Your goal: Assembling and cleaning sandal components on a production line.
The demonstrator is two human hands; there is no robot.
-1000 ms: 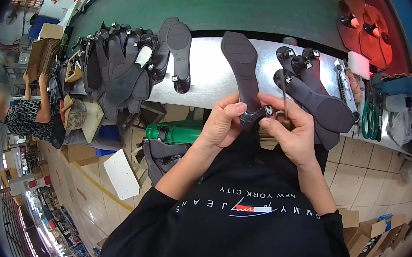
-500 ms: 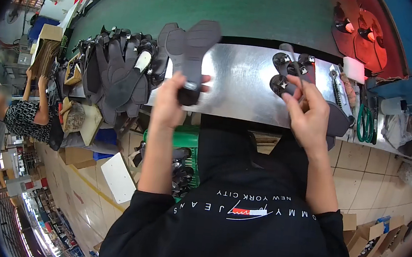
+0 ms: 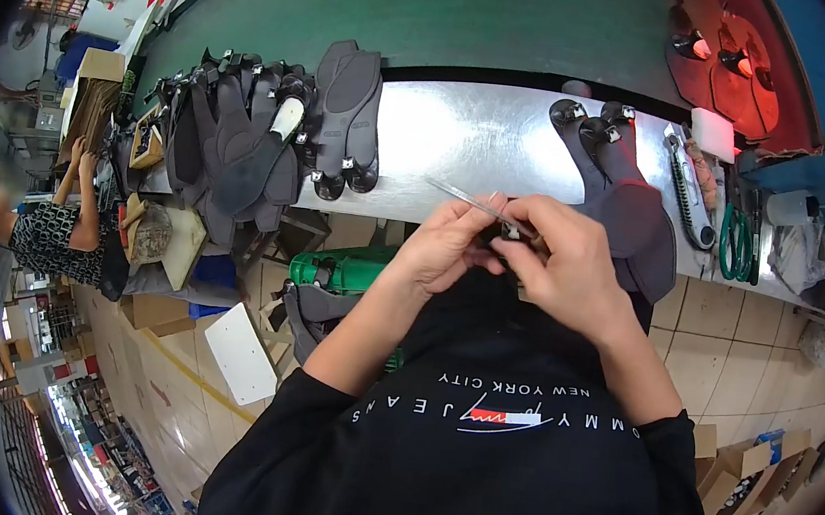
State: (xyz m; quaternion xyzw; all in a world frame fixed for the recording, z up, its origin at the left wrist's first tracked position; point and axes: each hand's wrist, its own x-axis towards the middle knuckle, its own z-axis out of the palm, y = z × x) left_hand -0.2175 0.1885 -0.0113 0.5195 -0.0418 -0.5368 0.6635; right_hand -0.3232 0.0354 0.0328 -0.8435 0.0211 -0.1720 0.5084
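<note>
My left hand (image 3: 440, 250) and my right hand (image 3: 573, 264) meet in front of my body, at the near edge of the metal table. Fingers of both close on a sandal (image 3: 459, 194); its thin grey sole appears edge-on, slanting toward the upper left. Between the fingertips its black strap and silver ornament partly show; the fingers hide the rest. Two dark grey sandals (image 3: 351, 110) lie left of the hands, their straps toward me. On the right, a few more sandals (image 3: 629, 210) overlap, with black ornamented straps at their far ends.
A pile of sandals (image 3: 234, 138) covers the table's left part. Right of my hands lie a utility knife (image 3: 686, 191), green-handled scissors (image 3: 733, 246) and a white block (image 3: 712, 135). Below stands a green crate (image 3: 341, 270). A co-worker (image 3: 58, 230) stands far left. Red-lit soles (image 3: 742, 86) lie behind.
The two sandals from my left hand now lie on the table at the left. My right hand has brought a sandal from the right group toward my body, and my left hand has joined it.
</note>
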